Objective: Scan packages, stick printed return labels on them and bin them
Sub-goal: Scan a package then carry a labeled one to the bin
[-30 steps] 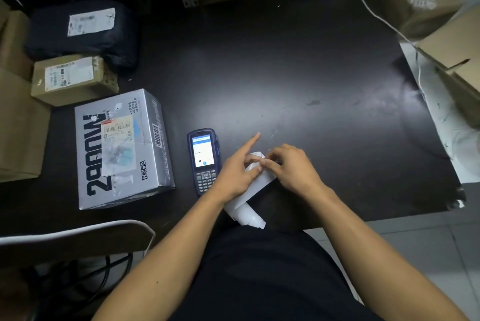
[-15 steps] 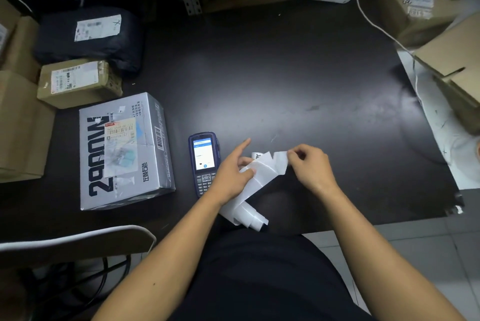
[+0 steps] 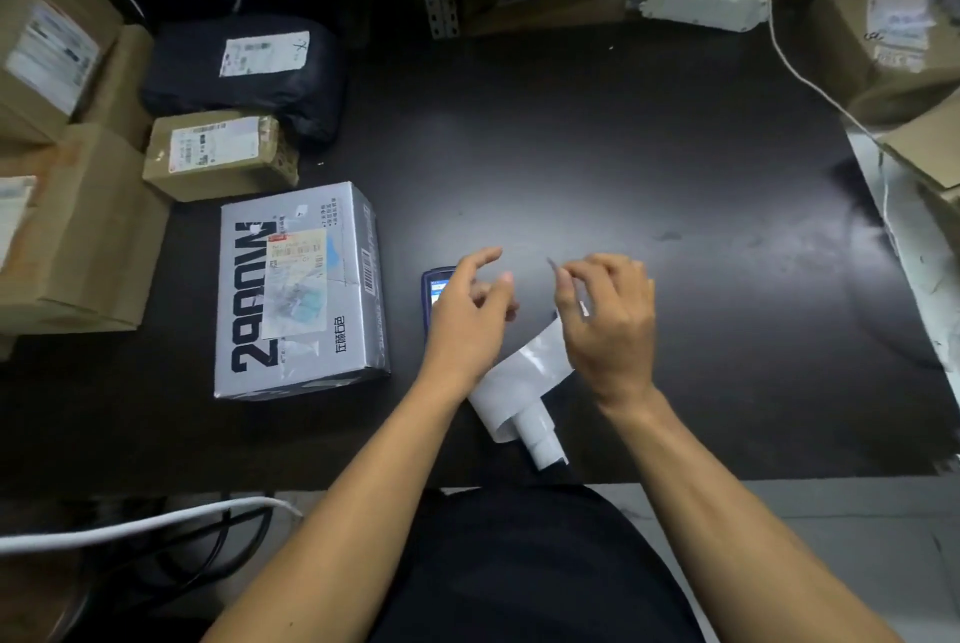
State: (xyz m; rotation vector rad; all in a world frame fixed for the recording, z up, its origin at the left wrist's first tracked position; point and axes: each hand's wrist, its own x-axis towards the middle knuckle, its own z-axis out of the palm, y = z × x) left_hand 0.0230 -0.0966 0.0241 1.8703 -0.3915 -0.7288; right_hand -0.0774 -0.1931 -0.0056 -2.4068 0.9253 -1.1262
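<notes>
Seemingly mid-peel, the right hand (image 3: 608, 325) pinches a label edge off the label strip (image 3: 524, 377) lying just right of the scanner (image 3: 434, 291), the left hand (image 3: 467, 315) hovers loosely spread, and the grey box (image 3: 298, 289) left of the scanner remains unstickered and unbinned.

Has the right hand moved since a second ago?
Yes. The right hand has pulled rightward, away from the scanner and left hand, pinching a label corner.
</notes>
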